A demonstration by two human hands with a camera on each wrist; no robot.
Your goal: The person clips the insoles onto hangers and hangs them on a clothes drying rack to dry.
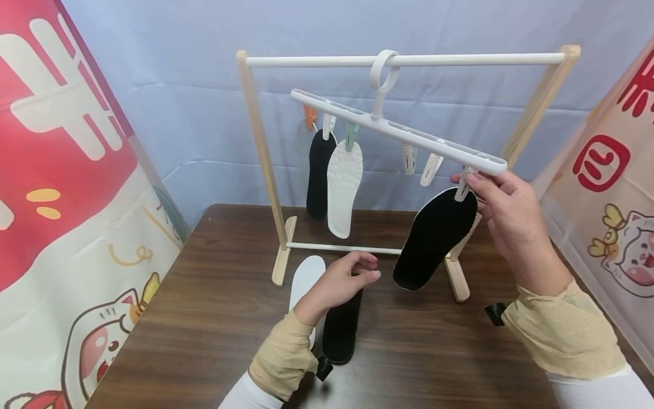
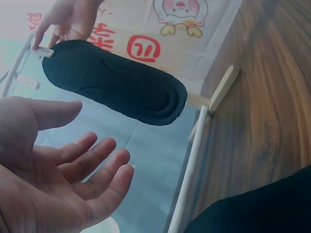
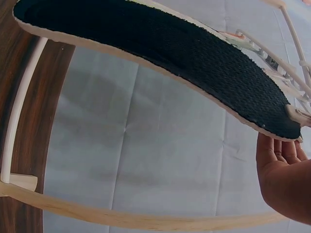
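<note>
A black insole (image 1: 434, 238) hangs at a slant from a white clip (image 1: 463, 184) at the low right end of the white hanger (image 1: 424, 139). My right hand (image 1: 516, 216) pinches that clip, thumb in front, other fingers partly hidden behind the insole's top. In the right wrist view its fingers (image 3: 278, 149) show behind the insole's edge. My left hand (image 1: 347, 278) is empty, fingers loosely bent and apart, in front of the hanging insole. Below it a white insole (image 1: 306, 275) and another black insole (image 1: 339, 335) lie on the table, partly covered by the hand and wrist.
The hanger's ring (image 1: 383, 71) hangs on the top bar (image 1: 317, 61) of a wooden-sided rack, tilted down to the right. A dark insole (image 1: 318, 176) and a white insole (image 1: 345, 187) hang at its left. Two white clips (image 1: 431, 168) hang mid-right. The brown table (image 1: 204, 318) lies below.
</note>
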